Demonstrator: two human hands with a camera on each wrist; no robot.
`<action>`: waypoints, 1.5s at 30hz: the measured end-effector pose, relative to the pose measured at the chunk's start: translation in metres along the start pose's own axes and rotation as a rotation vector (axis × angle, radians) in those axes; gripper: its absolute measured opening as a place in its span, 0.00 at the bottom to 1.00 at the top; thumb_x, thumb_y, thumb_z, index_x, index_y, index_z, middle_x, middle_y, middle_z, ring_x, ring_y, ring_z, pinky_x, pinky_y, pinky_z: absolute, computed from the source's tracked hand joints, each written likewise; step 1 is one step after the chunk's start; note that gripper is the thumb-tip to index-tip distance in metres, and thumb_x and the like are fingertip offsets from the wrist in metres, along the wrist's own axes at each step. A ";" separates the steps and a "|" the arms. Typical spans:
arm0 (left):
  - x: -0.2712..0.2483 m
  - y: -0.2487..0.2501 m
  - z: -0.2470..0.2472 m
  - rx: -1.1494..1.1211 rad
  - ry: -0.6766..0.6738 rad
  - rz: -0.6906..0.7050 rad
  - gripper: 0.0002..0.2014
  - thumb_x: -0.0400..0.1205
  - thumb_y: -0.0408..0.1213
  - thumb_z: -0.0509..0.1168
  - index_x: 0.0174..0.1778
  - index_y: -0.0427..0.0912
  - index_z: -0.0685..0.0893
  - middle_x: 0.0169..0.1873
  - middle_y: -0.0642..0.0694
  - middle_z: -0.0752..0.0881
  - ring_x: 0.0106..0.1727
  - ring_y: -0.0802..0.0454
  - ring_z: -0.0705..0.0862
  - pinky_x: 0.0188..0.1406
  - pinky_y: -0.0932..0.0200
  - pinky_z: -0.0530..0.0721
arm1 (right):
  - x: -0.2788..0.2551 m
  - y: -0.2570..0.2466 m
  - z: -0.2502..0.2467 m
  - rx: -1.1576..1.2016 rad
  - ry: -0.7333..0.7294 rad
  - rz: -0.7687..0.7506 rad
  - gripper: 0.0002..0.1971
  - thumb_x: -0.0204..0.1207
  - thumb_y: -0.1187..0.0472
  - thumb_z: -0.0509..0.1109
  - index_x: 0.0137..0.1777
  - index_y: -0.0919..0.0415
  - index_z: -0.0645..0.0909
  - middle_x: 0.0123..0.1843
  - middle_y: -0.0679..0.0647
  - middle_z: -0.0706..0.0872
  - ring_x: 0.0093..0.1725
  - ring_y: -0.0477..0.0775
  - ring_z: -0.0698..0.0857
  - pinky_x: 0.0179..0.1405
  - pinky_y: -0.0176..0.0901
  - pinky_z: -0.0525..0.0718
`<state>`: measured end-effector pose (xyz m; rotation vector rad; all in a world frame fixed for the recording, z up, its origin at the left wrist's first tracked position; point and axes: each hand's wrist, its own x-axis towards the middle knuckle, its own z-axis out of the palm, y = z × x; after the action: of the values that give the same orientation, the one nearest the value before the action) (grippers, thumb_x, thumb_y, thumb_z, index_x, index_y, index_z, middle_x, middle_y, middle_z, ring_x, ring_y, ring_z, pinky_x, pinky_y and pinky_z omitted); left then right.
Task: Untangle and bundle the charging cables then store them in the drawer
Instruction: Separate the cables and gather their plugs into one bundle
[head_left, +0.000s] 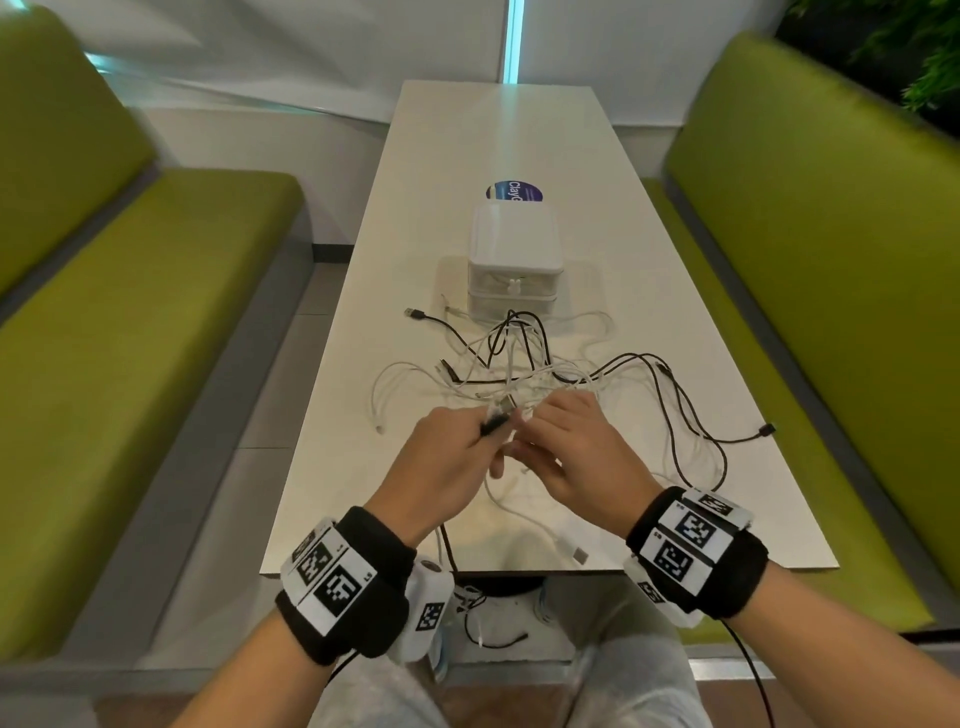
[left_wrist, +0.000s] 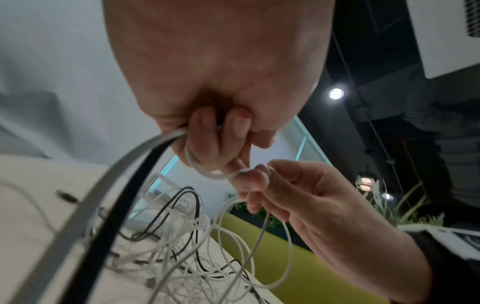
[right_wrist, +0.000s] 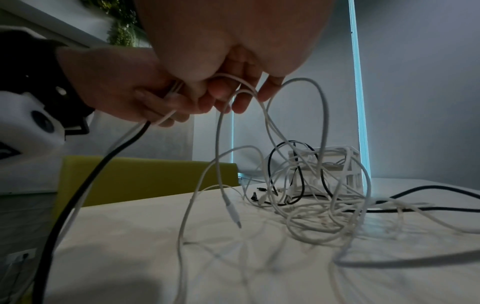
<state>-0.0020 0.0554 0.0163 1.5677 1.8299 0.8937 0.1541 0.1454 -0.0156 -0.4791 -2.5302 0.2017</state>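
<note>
Green benches (head_left: 156, 291) flank a long white table (head_left: 649, 312) that runs away from the person. Midway along it stands a small white drawer unit (head_left: 514, 260), its drawers closed, with a round dark sticker (head_left: 514, 191) on the tabletop just behind it. A tangle of white and black cables (head_left: 524, 364) sprawls on the table between the unit and the hands, with loose ends trailing left, right and over the near edge. Both hands meet just above the near side of the tangle. The left hand (head_left: 457, 457) has its fingers curled round a black cable and a white one, with a plug end sticking out past the knuckles; in the left wrist view a white strand loops round its fingers (left_wrist: 207, 139). The right hand (head_left: 576, 452) touches the left, its fingertips (left_wrist: 253, 179) pinching that white loop while other white strands hang from its fingers down to the pile.
</note>
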 end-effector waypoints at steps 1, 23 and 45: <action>0.000 0.000 0.001 0.081 -0.018 0.015 0.24 0.85 0.57 0.54 0.25 0.52 0.77 0.20 0.54 0.78 0.25 0.58 0.76 0.29 0.61 0.70 | -0.001 0.001 0.000 -0.016 -0.027 0.006 0.15 0.85 0.49 0.58 0.45 0.57 0.80 0.36 0.48 0.80 0.41 0.54 0.77 0.49 0.48 0.75; -0.004 0.010 0.008 -0.164 0.351 0.420 0.22 0.88 0.31 0.55 0.79 0.48 0.71 0.78 0.56 0.71 0.78 0.57 0.72 0.73 0.58 0.76 | 0.016 0.000 -0.007 0.146 -0.339 0.486 0.18 0.86 0.54 0.48 0.45 0.58 0.77 0.37 0.45 0.82 0.43 0.56 0.84 0.45 0.51 0.81; 0.006 0.007 -0.013 -0.394 0.463 0.161 0.11 0.87 0.32 0.56 0.42 0.47 0.78 0.36 0.56 0.85 0.27 0.52 0.78 0.29 0.58 0.77 | -0.022 0.046 0.023 0.244 -0.373 0.523 0.13 0.88 0.55 0.56 0.52 0.55 0.83 0.54 0.44 0.83 0.60 0.49 0.81 0.55 0.37 0.74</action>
<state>-0.0090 0.0605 0.0301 1.3423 1.6858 1.6919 0.1719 0.1783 -0.0567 -1.0789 -2.6243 0.8527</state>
